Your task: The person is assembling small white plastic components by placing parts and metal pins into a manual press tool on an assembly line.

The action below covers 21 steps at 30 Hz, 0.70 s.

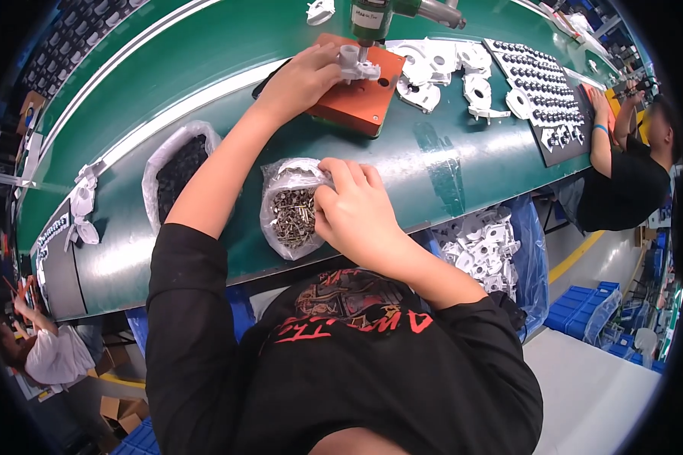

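The left hand (303, 82) is closed on a white plastic part (350, 64), fingers and thumb drawn in around its upright round section, steadying it on top of an orange block (354, 106) that sits toward the far edge of the green workbench (413, 178). Directly over that part hangs a green powered driver (371, 23), its tip so close that I cannot tell whether it touches. The right hand (357, 208) is at the clear bag (269, 205) by the workbench's near edge, fingers bent narrowly over its right rim, the tips beside a heap of small metal screws (292, 218); whether a screw is pinched between them is hidden. To the left of this bag, another bag (152, 171) holds black pieces (180, 168). Loose white parts (435, 61) lie right of the block along the workbench's far side, and past them, toward its right end, a board (535, 83) carries rows of small black pieces. Below the near edge, a bin lined with blue plastic (533, 258) holds more white parts. The step in hand looks like fastening: one hand holds the part in place while the other fetches a screw. The next move seems to call for picking out a single screw, bringing it up under the driver tip, and keeping the part seated and the fingertips clear.
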### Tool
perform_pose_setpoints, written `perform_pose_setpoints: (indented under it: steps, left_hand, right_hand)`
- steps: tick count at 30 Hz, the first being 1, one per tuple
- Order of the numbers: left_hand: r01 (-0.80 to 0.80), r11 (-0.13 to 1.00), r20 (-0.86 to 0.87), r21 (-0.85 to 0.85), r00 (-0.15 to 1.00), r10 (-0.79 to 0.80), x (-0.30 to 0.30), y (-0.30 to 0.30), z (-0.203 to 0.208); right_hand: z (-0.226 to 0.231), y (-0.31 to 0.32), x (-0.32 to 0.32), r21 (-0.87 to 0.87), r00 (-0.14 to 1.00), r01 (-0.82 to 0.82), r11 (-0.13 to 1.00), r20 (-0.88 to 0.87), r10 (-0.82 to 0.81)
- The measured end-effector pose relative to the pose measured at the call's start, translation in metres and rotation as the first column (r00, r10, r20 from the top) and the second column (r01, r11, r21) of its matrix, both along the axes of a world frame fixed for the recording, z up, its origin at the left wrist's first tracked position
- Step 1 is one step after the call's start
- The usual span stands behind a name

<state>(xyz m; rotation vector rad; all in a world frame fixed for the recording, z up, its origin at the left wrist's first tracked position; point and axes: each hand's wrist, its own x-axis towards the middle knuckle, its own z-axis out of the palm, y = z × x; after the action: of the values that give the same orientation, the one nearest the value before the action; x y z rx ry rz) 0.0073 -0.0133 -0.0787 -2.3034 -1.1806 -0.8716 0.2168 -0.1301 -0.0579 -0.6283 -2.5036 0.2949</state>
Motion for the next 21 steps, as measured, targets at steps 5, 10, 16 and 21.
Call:
perform_pose_setpoints:
  steps: [5,10,16,21]
  left_hand:
    - [-0.019,0.967,0.034,-0.254,0.999,0.028,-0.006,-0.004,0.008]
    - [-0.017,0.913,0.022,-0.407,0.999,0.029,-0.015,-0.001,0.004]
    - [-0.154,0.954,-0.037,-0.256,0.988,0.149,-0.010,-0.015,0.000]
    - [0.126,0.905,0.473,-0.405,0.877,0.090,-0.004,-0.083,0.037]
  right_hand:
    - [-0.002,0.000,0.001,-0.065,0.998,-0.025,0.998,-0.063,0.020]
    - [-0.002,0.002,0.000,-0.072,0.994,-0.054,0.996,-0.099,0.047]
    - [0.005,0.004,0.004,-0.185,0.967,-0.192,0.964,-0.202,0.154]
    - [0.011,0.007,0.012,-0.475,0.926,-0.321,0.819,-0.340,0.166]
